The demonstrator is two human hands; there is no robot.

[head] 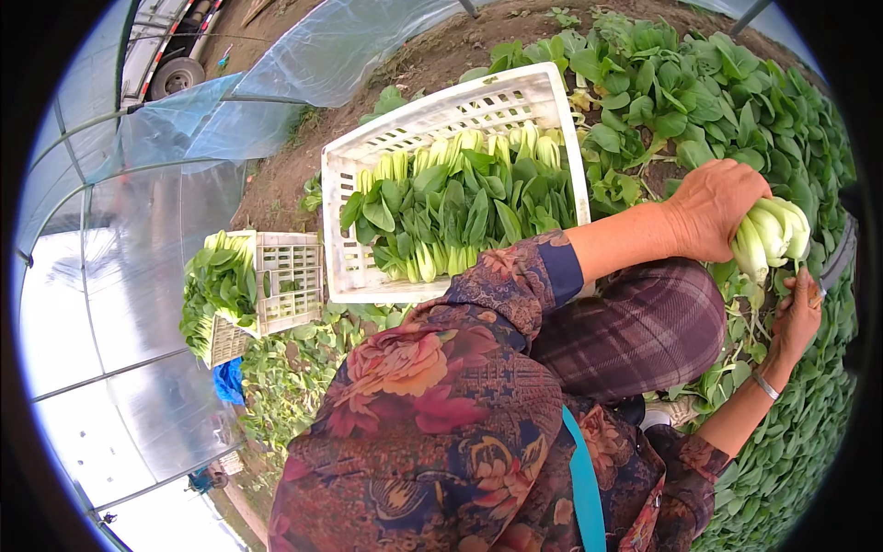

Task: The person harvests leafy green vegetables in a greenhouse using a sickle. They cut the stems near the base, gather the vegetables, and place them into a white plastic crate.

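Note:
My left hand [721, 200] grips a head of bok choy [771, 234], its pale stalk bases turned outward to the right. Just below it, my right hand [800, 314] holds a small knife or sickle [839, 254] with a curved metal blade, partly cut off by the dark rim of the view. The right thumb and finger are at the underside of the bok choy's base, close to a thin stalk. Beside my left forearm, a white plastic crate [452, 116] contains rows of bok choy [448, 196], bases toward the sides and leaves toward the middle.
Dense growing greens [786, 441] cover the ground at the right. More crates [290, 279] piled with greens stand at the left, near a blue bag or cloth [229, 381]. Plastic film [310, 55] and metal hoops enclose this side. A vehicle wheel [176, 77] shows outside.

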